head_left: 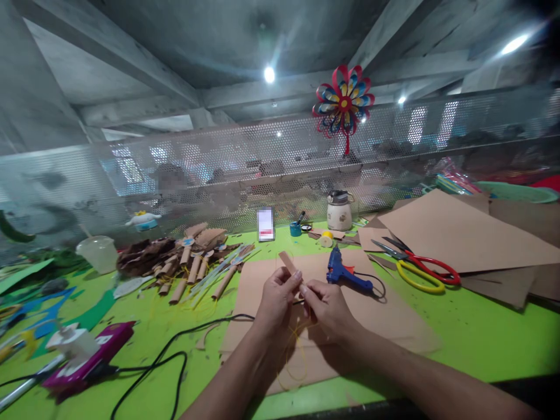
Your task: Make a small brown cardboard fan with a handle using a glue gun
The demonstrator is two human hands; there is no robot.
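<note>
Pinching the tan strip (286,262) between thumb and fingers, our left hand (275,297) holds it tilted above the brown sheet (256,280). Our right hand (330,306) has its fingertips drawn together near the strip's lower end; we cannot tell whether they grip it or something small hidden there. To work this well, we think both hands should press lightly and close together, so the thin piece neither creases nor twists. Yellow thread (305,361) loops loosely below our hands and could snag. Beyond our right hand rests the glue gun (343,272); its nozzle deserves room.
</note>
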